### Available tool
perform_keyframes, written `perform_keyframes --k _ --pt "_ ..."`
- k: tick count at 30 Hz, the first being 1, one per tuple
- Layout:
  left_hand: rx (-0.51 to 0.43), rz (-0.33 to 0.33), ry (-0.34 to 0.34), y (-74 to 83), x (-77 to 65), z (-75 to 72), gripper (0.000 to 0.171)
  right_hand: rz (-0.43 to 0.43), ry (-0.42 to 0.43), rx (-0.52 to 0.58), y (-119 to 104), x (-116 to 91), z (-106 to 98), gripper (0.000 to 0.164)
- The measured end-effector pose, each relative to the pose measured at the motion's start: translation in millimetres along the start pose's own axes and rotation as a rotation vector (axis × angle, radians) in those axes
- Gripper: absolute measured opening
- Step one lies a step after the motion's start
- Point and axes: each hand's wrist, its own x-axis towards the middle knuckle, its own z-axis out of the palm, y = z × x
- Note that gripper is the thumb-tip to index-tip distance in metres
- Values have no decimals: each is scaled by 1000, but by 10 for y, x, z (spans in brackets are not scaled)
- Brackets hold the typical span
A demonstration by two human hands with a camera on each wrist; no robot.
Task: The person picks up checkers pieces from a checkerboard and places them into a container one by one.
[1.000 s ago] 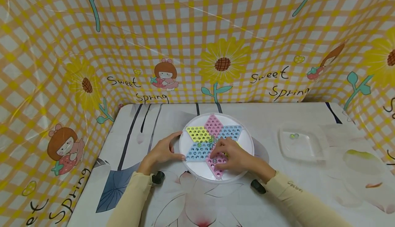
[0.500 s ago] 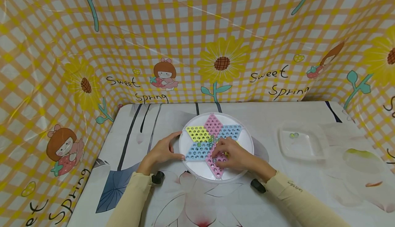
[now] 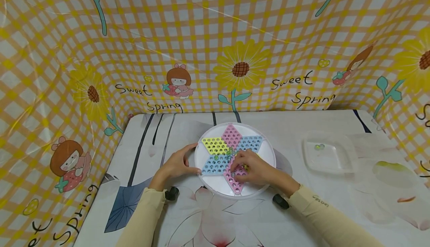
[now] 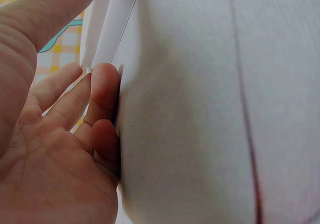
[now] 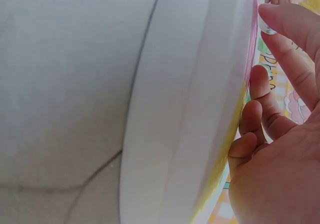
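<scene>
A round white Chinese checkers board [image 3: 209,187], with a star of pink, blue and yellow points, lies on the table. My left hand [image 3: 179,162] rests at its left edge, thumb and fingers spread along the rim; in the left wrist view the lower fingers [image 4: 105,91] lie relaxed against the tabletop. Over the near pink point, my right hand [image 3: 253,169] pinches a clear marble [image 5: 267,28] between thumb and index finger, its other fingers loosely bent. Several greenish marbles [image 3: 230,152] cluster near the star's centre. One green marble [image 3: 216,158] sits on the blue point.
To the right stands a clear plastic tray [image 3: 336,171] with a few marbles [image 3: 319,147] in it. A white patterned cloth [image 3: 188,217] covers the table. Yellow checked fabric [image 3: 201,27] walls off the back and sides.
The head view has shifted very slightly. Both hands stay in place, the right one still pinching the marble low over the pink point.
</scene>
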Motion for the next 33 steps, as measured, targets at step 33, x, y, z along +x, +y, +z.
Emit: perform_keyframes --k 33 --pt "-6 16 2 5 -15 4 98 -75 69 54 -113 69 -463 16"
